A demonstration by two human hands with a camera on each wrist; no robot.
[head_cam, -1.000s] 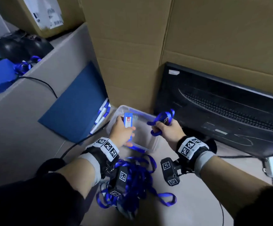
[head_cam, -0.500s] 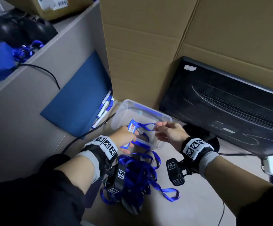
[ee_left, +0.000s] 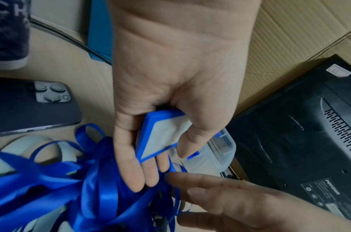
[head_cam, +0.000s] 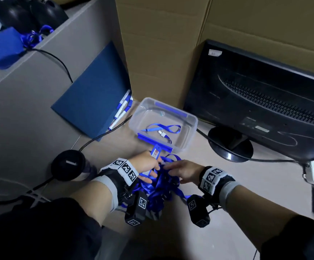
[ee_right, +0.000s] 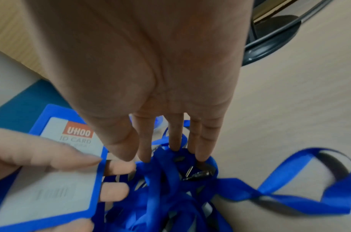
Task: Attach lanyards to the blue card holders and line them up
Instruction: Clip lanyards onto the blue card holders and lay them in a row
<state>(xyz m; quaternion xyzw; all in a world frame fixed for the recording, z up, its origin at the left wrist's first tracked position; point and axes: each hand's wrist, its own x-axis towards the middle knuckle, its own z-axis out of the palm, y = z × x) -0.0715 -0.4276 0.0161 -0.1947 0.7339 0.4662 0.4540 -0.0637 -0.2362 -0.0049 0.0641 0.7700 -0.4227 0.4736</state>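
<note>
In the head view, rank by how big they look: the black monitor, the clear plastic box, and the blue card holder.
1. Black monitor
2. Clear plastic box
3. Blue card holder, partly hidden by the left hand

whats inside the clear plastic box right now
One loose blue lanyard with a white clip lies on the floor of the clear box. Nothing covers it; no card holders show inside.

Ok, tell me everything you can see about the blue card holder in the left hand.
The card holder is a flat rectangle with a bright blue, plastic-looking frame around a pale grey insert. The insert carries a red UHOO logo and the words ID CARD. The left hand grips it, thumb on the face and fingers behind, above the pile of blue lanyards, just in front of the clear plastic box. No lanyard is visibly clipped to it.
</note>
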